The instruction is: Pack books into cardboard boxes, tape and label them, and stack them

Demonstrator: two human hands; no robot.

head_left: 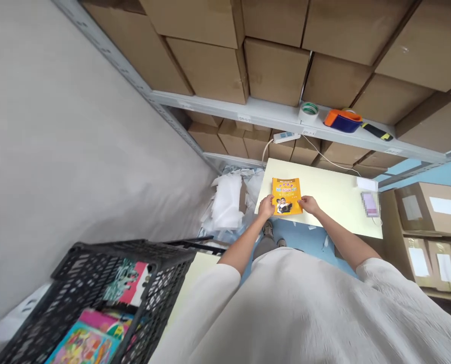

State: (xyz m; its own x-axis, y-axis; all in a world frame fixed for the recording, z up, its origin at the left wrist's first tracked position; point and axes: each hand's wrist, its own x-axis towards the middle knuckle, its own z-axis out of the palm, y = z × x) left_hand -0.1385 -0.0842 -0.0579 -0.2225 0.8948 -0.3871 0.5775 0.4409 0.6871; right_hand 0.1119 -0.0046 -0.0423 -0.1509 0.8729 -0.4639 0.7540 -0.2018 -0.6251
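Observation:
A yellow-orange book [286,194] with a printed cover lies over the near edge of the pale yellow table [331,202], its front facing up. My left hand [266,207] pinches its left edge, with the fingers partly hidden by the book. On the opposite side my right hand [309,204] grips the lower right edge between thumb and fingers. Both arms reach forward, and the book is held nearly flat between them. Whether it rests on the tabletop or hovers just above it, I cannot tell.
A phone-like device [370,204] lies at the table's right end. Tape [309,112], an orange-blue tape dispenser [343,120] and a cutter [377,131] sit on the shelf [271,111]. A black crate [96,253] holds colourful books at lower left. White packing sheets [227,202] lie left of the table.

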